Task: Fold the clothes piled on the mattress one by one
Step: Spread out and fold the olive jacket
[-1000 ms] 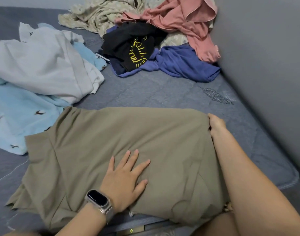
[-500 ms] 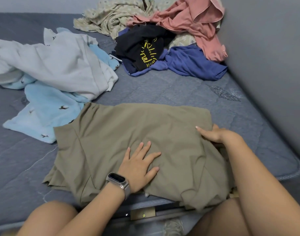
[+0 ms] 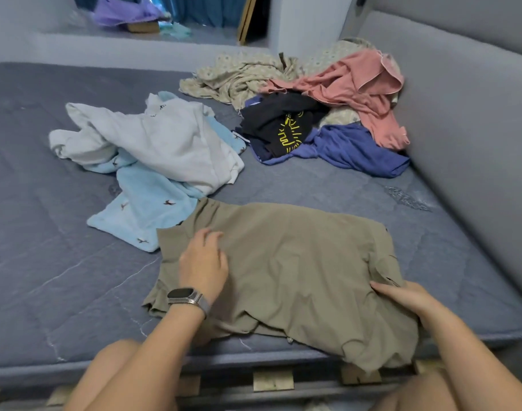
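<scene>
Mattress (image 3: 61,262): carried the olive garment (image 3: 298,262) at its near edge.
Left hand (image 3: 203,262): my grip lay flat, pinning cloth.
Right hand (image 3: 408,298): fingers relaxed, steadying the right side for folding.

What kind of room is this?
Most likely a bedroom at home. A big blue-grey quilted mattress lies against a padded grey headboard, loose clothes are heaped on it, and curtains hang in the background.
</scene>
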Motion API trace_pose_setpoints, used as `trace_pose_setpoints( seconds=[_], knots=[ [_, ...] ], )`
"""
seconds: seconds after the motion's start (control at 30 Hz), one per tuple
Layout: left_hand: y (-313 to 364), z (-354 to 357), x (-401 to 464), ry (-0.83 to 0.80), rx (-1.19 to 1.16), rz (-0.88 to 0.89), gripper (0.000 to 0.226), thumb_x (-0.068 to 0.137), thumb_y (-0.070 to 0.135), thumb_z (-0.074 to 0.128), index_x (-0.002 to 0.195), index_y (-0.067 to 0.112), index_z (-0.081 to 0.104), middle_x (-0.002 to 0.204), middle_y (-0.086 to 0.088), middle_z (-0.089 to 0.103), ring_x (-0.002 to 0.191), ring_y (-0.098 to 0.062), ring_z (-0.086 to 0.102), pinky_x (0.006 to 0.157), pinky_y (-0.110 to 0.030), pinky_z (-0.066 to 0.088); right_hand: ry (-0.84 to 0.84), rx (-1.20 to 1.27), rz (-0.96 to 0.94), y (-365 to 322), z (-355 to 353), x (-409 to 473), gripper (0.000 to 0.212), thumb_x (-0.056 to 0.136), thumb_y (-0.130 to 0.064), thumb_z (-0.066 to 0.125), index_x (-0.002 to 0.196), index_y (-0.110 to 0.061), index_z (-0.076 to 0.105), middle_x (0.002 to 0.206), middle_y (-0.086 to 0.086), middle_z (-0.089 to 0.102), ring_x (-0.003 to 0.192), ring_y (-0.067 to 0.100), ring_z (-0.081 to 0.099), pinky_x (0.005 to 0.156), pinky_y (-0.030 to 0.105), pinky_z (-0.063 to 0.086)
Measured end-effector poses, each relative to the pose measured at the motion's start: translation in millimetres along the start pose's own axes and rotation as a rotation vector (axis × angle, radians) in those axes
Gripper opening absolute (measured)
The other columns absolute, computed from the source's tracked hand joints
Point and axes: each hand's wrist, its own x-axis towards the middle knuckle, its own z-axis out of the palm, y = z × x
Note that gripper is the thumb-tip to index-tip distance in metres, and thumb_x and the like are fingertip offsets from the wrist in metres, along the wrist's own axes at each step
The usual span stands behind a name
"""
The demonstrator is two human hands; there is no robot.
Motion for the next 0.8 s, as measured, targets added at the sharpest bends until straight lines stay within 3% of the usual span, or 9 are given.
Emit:
trace_pose_setpoints(
  seconds=[0.1, 0.2, 0.23, 0.3, 0.4, 0.5, 0.6, 0.67, 0.8],
  knots=[
    [-51.8, -11.9, 16.2, -0.023, 0.051, -0.332, 0.063, 0.083, 0.030, 0.066, 0.136, 0.004, 0.043, 0.136, -0.016, 0.046, 0.124, -0.036, 0.044, 0.095, -0.047, 0.041, -0.054, -0.002, 0.032, -0.8, 3.5, -14.8, 0.077, 0.062, -0.047, 0.085, 0.124, -0.008, 0.063, 0.114, 0.010, 0.066, 0.098, 0.029, 0.063, 0.087, 0.038, 0.049],
    [-90.3, -6.9, 22.0, -0.230, -0.041, -0.521, 0.093, 0.073, 0.056, 0.072, 0.142, 0.006, 0.034, 0.142, -0.015, 0.045, 0.130, -0.034, 0.041, 0.106, -0.041, 0.036, -0.089, -0.008, 0.020, 1.9, 5.2, -15.9, 0.108, 0.009, -0.074, 0.083, 0.103, -0.021, 0.066, 0.099, 0.001, 0.070, 0.093, 0.023, 0.066, 0.071, 0.030, 0.050],
    [-94.0, -4.9, 20.7, -0.301, -0.039, -0.544, 0.095, 0.071, 0.063, 0.070, 0.141, 0.009, 0.036, 0.141, -0.013, 0.047, 0.129, -0.033, 0.042, 0.107, -0.039, 0.035, -0.097, -0.005, 0.013, 1.3, 6.1, -15.4, 0.107, 0.008, -0.071, 0.084, 0.101, -0.022, 0.066, 0.095, -0.002, 0.070, 0.091, 0.021, 0.066, 0.068, 0.027, 0.048],
    [-98.6, 1.8, 20.8, -0.384, -0.068, -0.521, 0.097, 0.065, 0.072, 0.067, 0.135, 0.010, 0.043, 0.137, -0.011, 0.049, 0.128, -0.030, 0.042, 0.107, -0.035, 0.035, -0.092, 0.047, 0.010, -1.3, 9.6, -14.8, 0.082, 0.046, -0.050, 0.092, 0.114, -0.012, 0.066, 0.095, 0.000, 0.070, 0.090, 0.021, 0.065, 0.068, 0.029, 0.046],
    [-92.9, 4.6, 25.6, -0.474, -0.326, -0.594, 0.109, 0.048, 0.075, 0.071, 0.130, 0.006, 0.049, 0.131, -0.008, 0.056, 0.123, -0.026, 0.050, 0.104, -0.036, 0.042, -0.049, 0.288, 0.031, -11.2, 13.2, -11.7, 0.042, 0.088, -0.021, 0.069, 0.122, 0.001, 0.061, 0.100, 0.012, 0.071, 0.091, 0.025, 0.064, 0.077, 0.034, 0.048],
    [-77.1, 4.6, 25.2, -0.526, -0.669, -0.801, 0.076, 0.081, 0.038, 0.073, 0.138, -0.001, 0.040, 0.135, -0.014, 0.054, 0.119, -0.031, 0.054, 0.101, -0.041, 0.045, 0.136, 0.340, 0.019, -29.9, 18.1, -4.5, 0.046, 0.089, -0.016, 0.067, 0.129, 0.005, 0.056, 0.126, 0.019, 0.061, 0.103, 0.029, 0.059, 0.092, 0.037, 0.042],
    [-47.1, 5.7, 16.8, -0.582, -1.162, -1.062, 0.040, 0.098, 0.024, 0.054, 0.126, -0.004, 0.053, 0.108, -0.019, 0.065, 0.092, -0.032, 0.061, 0.087, -0.040, 0.048, 0.285, 0.379, 0.017, -44.8, 13.6, -2.2, 0.050, 0.086, -0.012, 0.069, 0.131, 0.005, 0.054, 0.135, 0.019, 0.056, 0.117, 0.032, 0.055, 0.098, 0.038, 0.040],
    [-31.1, 9.5, 9.6, -0.600, -1.198, -1.066, 0.033, 0.099, 0.027, 0.051, 0.116, -0.001, 0.057, 0.097, -0.016, 0.064, 0.087, -0.030, 0.059, 0.088, -0.039, 0.046, 0.312, 0.382, 0.002, -49.5, 13.3, -1.0, 0.052, 0.085, -0.013, 0.070, 0.132, 0.003, 0.053, 0.138, 0.017, 0.054, 0.124, 0.030, 0.053, 0.103, 0.037, 0.040],
    [-22.8, 12.6, 3.2, -0.460, -0.993, -0.969, 0.047, 0.096, 0.027, 0.057, 0.131, -0.003, 0.048, 0.121, -0.019, 0.060, 0.108, -0.033, 0.058, 0.091, -0.041, 0.046, 0.381, 0.348, -0.157, -64.2, 31.0, -11.5, 0.041, 0.085, -0.014, 0.068, 0.124, -0.004, 0.062, 0.127, 0.012, 0.063, 0.119, 0.028, 0.057, 0.097, 0.031, 0.041]
  ],
)
